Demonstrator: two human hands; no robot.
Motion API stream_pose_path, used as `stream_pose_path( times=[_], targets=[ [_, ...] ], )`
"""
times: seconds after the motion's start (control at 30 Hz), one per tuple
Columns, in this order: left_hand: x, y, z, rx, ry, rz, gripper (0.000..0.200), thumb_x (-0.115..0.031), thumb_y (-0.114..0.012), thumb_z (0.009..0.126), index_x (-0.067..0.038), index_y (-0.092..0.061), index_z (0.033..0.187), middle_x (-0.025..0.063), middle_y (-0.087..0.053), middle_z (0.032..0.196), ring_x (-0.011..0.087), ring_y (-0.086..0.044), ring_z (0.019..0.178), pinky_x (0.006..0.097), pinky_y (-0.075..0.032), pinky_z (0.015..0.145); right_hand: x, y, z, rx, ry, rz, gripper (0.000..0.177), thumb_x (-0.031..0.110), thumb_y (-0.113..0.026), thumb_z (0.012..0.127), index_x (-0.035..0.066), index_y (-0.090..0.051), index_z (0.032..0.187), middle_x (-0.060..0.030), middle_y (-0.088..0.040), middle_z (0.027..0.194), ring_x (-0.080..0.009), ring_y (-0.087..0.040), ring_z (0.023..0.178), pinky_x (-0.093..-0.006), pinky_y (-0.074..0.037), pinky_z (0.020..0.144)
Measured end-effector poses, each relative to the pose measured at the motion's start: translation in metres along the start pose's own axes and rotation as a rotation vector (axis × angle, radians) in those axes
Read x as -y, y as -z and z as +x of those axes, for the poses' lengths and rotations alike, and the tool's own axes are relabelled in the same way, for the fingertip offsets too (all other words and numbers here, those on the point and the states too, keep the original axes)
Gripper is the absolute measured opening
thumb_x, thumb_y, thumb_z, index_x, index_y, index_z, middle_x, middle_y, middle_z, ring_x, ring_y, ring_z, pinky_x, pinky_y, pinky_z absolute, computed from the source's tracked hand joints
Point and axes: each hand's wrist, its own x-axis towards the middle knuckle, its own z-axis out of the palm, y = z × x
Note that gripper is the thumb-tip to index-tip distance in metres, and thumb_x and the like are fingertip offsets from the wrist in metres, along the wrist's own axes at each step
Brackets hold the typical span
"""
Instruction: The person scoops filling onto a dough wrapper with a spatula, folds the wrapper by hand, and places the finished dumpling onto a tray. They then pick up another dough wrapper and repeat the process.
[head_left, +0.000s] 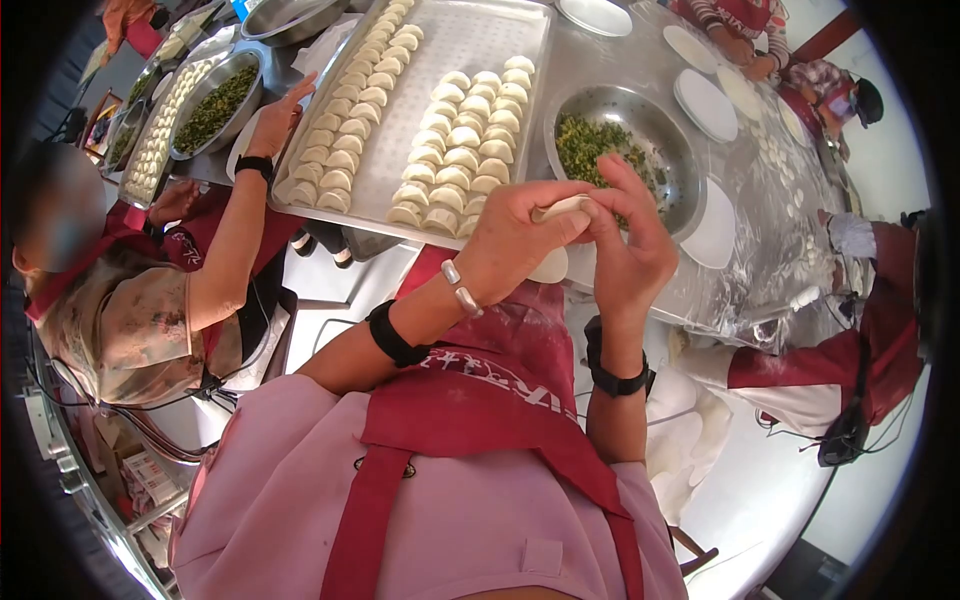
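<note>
In front of my chest, a pale dumpling [560, 208] is pinched between both hands, partly covered by the fingers. My left hand [515, 240] is closed around it from the left, thumb on top. From the right, my right hand [636, 240] pinches its other end, with some fingers raised. Just beyond them stands a metal bowl [683, 150] of chopped green and yellow filling [600, 145]. A perforated metal tray [400, 130] with rows of folded dumplings [462, 140] lies left of the bowl. Below my hands, a round wrapper [550, 266] shows at the table's edge.
Stacks of round wrappers [705, 105] and a loose wrapper [712, 225] lie on the floury metal table [765, 240]. At left, a co-worker's hand [275, 120] reaches beside the tray, near another bowl of filling [215, 105]. More people work at the right.
</note>
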Motion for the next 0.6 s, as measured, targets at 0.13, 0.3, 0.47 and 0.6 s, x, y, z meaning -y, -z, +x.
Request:
stream_pose_path(
  times=[0.13, 0.3, 0.47, 0.6],
  targets=[
    [0.005, 0.001, 0.002, -0.028, 0.011, -0.006, 0.035, -0.012, -0.059, 0.098, 0.006, -0.058, 0.128, 0.0105, -0.066, 0.113, 0.0136, -0.063, 0.104, 0.0294, -0.054, 0.093, -0.004, -0.001, -0.001, -0.014, -0.028, 0.083, 0.02, -0.004, -0.069, 0.082, -0.001, -0.07, 0.101, -0.0148, -0.068, 0.118, -0.0279, -0.059, 0.12, -0.037, -0.046, 0.101],
    [0.016, 0.001, 0.004, -0.136, -0.085, -0.151, 0.034, -0.01, -0.06, 0.096, 0.007, -0.059, 0.126, 0.0114, -0.066, 0.116, 0.0125, -0.063, 0.103, 0.0267, -0.054, 0.09, 0.0, -0.007, -0.012, -0.184, -0.195, 0.199, 0.028, -0.003, -0.068, 0.085, -0.005, -0.067, 0.113, -0.017, -0.064, 0.125, -0.0255, -0.059, 0.119, -0.0342, -0.046, 0.1],
    [0.012, -0.007, 0.003, -0.214, -0.134, -0.215, 0.033, -0.007, -0.059, 0.095, 0.008, -0.058, 0.125, 0.013, -0.065, 0.117, 0.0149, -0.063, 0.105, 0.0301, -0.055, 0.093, -0.001, -0.013, -0.023, -0.226, -0.404, 0.403, 0.028, 0.0, -0.067, 0.088, -0.007, -0.066, 0.116, -0.019, -0.062, 0.128, -0.0225, -0.06, 0.115, -0.0321, -0.048, 0.098],
    [0.019, -0.009, 0.001, -0.232, -0.127, -0.199, 0.035, -0.008, -0.06, 0.096, 0.007, -0.057, 0.128, 0.0136, -0.065, 0.119, 0.016, -0.063, 0.106, 0.03, -0.055, 0.093, 0.007, -0.017, -0.024, -0.237, -0.447, 0.432, 0.026, 0.001, -0.067, 0.089, -0.007, -0.067, 0.114, -0.018, -0.063, 0.127, -0.0203, -0.062, 0.112, -0.0314, -0.051, 0.093]
  ],
)
